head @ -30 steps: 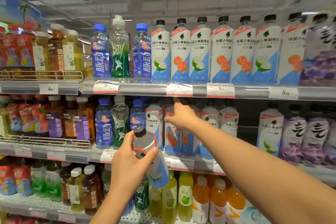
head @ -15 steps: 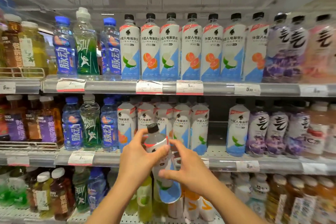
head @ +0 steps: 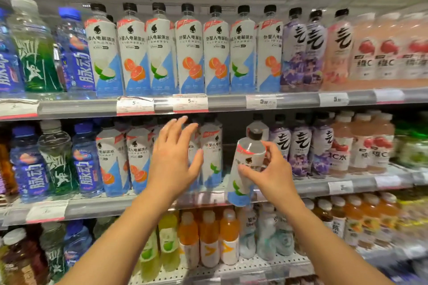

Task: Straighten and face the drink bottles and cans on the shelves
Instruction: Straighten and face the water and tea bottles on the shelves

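**Bottle held at the gap on the middle shelf**

Three grey metal shelves (head: 231, 99) fill the view, stocked with drink bottles in upright rows. On the top shelf a row of white-and-blue labelled bottles with black caps (head: 190, 53) faces outward, with purple-labelled bottles (head: 303, 53) just to its right and blue bottles at the left. The middle shelf (head: 99, 206) carries the same kinds, with a dark gap between its white-and-blue row (head: 139, 159) and the purple ones (head: 301, 146).

In front of that gap, the right hand (head: 271, 173) has its grip closed around a clear plastic bottle with a white-and-blue label and black cap (head: 245, 169), tilted slightly, its base in front of the shelf's front edge. The left hand (head: 173, 164) is released, fingers spread, in front of the middle shelf's white-and-blue bottles; contact cannot be told.
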Demonstrator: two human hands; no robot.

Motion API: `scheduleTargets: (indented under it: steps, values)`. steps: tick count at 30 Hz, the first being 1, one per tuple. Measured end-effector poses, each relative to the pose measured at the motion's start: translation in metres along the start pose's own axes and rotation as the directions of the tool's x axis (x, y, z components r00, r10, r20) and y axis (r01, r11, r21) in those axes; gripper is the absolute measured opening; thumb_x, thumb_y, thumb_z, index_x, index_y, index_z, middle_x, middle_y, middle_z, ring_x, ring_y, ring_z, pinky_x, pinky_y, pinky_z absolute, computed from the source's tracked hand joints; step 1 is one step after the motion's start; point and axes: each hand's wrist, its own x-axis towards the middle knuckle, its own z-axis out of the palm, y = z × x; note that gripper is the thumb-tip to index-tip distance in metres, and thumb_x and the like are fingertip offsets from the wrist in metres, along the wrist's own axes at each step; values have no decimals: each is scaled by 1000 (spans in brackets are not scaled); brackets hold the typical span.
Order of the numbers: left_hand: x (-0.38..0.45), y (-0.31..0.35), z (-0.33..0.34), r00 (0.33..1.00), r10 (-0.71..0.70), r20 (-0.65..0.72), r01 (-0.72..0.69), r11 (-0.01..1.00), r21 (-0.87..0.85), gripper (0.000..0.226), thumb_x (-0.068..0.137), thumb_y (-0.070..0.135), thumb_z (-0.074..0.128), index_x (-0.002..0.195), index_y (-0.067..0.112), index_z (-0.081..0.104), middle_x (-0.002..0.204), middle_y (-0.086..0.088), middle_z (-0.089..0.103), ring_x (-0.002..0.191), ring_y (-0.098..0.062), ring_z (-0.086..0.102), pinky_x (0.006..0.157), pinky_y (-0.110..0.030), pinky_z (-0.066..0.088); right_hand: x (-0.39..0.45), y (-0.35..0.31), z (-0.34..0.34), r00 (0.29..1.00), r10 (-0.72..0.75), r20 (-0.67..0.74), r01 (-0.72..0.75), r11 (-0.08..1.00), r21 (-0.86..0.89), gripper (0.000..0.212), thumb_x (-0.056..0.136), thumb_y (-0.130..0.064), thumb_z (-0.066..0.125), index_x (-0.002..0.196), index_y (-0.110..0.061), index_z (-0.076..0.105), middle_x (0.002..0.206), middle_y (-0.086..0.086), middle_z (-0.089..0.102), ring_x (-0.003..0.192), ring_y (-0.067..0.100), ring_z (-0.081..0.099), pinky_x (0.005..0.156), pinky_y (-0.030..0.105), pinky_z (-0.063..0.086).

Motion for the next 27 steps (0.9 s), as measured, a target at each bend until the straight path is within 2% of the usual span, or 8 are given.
scheduleTargets:
  steps: [4, 8, 12, 16, 19, 21, 24, 27]
  values:
    - [13, -20, 5, 996, -19, 87, 7, 990, 144, 78, 95, 40, 61, 161, 21, 24, 170, -5, 16, 157, -30, 6, 124, -58, 19, 19, 11, -1, 996, 8, -92, -2, 998, 61, 70, 66, -43, 90, 123, -39, 49, 111, -17, 69, 100, -3, 67, 88, 31, 58]
    - [12, -30, 9, 994, -8, 111, -18, 973, 229, 80, 95, 42, 58, 163, 23, 20, 172, 0, 4, 158, -28, 1, 123, -60, 18, 32, 13, 13, 997, -19, -80, 22, 999, 41, 70, 70, -38, 90, 124, -41, 45, 112, -21, 66, 101, -6, 64, 87, 26, 56]
    - [13, -35, 7, 997, 19, 75, -40, 956, 292, 79, 94, 44, 58, 162, 22, 23, 170, -1, 15, 156, -30, 15, 120, -59, 26, 41, 16, 31, 999, -44, -11, 43, 996, -77, 69, 73, -37, 88, 122, -45, 39, 110, -22, 62, 103, 2, 62, 87, 21, 50]
    - [18, -37, 5, 997, 59, 52, -73, 941, 329, 74, 94, 44, 57, 158, 18, 33, 166, -4, 28, 151, -32, 27, 114, -55, 34, 56, 14, 39, 998, -66, -9, 63, 976, -210, 77, 74, -44, 85, 136, -25, 43, 121, -6, 62, 114, 19, 61, 93, 37, 53]
    - [19, -36, 9, 998, 52, 46, -64, 939, 339, 70, 94, 43, 57, 156, 16, 39, 165, -6, 30, 150, -34, 29, 110, -53, 37, 71, 5, 41, 991, -133, 26, 127, 840, -528, 94, 77, -62, 76, 146, -22, 27, 91, 0, 66, 82, 25, 67, 64, 38, 54]
    - [19, -33, 12, 998, 47, 34, -56, 939, 340, 67, 93, 40, 60, 153, 15, 44, 165, -8, 31, 149, -36, 30, 107, -53, 38, 80, -4, 40, 985, -165, 49, 150, 680, -718, 93, 75, -76, 67, 141, -23, 27, 71, -4, 53, 63, 26, 60, 46, 30, 39]
    - [19, -27, 20, 998, 54, -37, -42, 958, 283, 58, 86, 30, 68, 140, 13, 57, 158, -13, 38, 142, -38, 37, 101, -54, 43, 94, -12, 43, 989, -116, 90, 139, 546, -826, 92, 77, -79, 62, 142, -19, 37, 88, 5, 68, 83, 31, 69, 51, 31, 38]
    - [18, -16, 34, 999, 29, -43, -22, 991, 136, 48, 84, 19, 70, 130, 12, 63, 146, -10, 48, 126, -33, 50, 91, -50, 53, 101, -10, 47, 994, -52, 93, 105, 592, -799, 88, 80, -72, 66, 143, -16, 41, 103, 9, 70, 95, 32, 68, 55, 32, 39]
